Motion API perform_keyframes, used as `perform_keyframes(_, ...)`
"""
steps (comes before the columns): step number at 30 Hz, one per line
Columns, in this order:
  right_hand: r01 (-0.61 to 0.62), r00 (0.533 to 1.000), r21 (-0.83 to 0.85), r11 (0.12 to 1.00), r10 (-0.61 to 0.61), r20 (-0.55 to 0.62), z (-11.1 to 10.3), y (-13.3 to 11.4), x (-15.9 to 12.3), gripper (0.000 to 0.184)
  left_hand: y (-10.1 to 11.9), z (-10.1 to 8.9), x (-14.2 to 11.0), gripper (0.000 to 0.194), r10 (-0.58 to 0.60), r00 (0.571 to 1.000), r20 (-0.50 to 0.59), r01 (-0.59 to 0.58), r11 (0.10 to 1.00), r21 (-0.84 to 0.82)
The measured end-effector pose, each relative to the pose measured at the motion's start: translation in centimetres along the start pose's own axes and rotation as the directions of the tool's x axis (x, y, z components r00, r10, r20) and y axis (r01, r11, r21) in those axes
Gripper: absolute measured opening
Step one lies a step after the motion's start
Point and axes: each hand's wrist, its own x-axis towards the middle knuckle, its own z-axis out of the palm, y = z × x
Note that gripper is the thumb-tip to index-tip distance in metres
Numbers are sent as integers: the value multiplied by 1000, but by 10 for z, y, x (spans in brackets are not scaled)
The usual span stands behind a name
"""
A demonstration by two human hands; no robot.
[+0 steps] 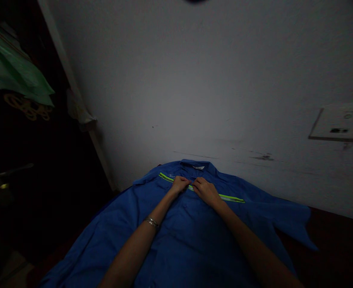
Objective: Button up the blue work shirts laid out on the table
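A blue work shirt (191,236) lies spread out, front side up, its collar (214,170) toward the wall. Across its chest runs a yellow-green reflective stripe (232,198). My left hand (180,184) pinches the front edge of the shirt at the stripe, just below the collar. Close beside it, my right hand (205,191) grips the same front edge with bent fingers, the fingertips of both hands nearly touching. Whether a button sits between them is too small and dark to tell. A metal bracelet (151,222) circles my left wrist.
A pale wall (194,88) rises right behind the collar, with a socket plate (341,123) at the right. At the left stands a dark door with a handle (10,171) and a hanging green cloth (14,64). The dark red surface (338,236) shows beside the right sleeve.
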Motion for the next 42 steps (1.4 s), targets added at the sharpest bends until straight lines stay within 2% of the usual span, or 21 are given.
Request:
perform_keyframes(10, 7, 1000, -133, 991, -11, -25, -6, -7, 1, 20, 2, 1, -4, 26, 6, 1000, 0, -6, 991, -137)
perform_keyframes(18, 7, 997, -160, 987, -19, -75, -7, -10, 2, 19, 2, 2, -5, 29, 7, 1000, 13, -4, 974, -228)
perform_keyframes(29, 67, 994, -35, 997, -70, -81, -8, -6, 4, 24, -2, 3, -5, 32, 54, 998, -38, -63, 949, -309)
perform_keyframes(36, 92, 992, -1, 996, -92, -81, -6, -3, 3, 26, -4, 2, -4, 33, 89, 996, -13, -88, 937, -337)
perform_keyframes(39, 59, 994, 53, 997, -53, -96, -4, -1, 3, 24, -5, 2, -4, 36, 87, 996, -15, -87, 939, -333)
perform_keyframes(42, -28, 993, 133, 991, 43, -108, -3, 1, 4, 22, -5, 2, -3, 38, 101, 995, -9, -98, 939, -331)
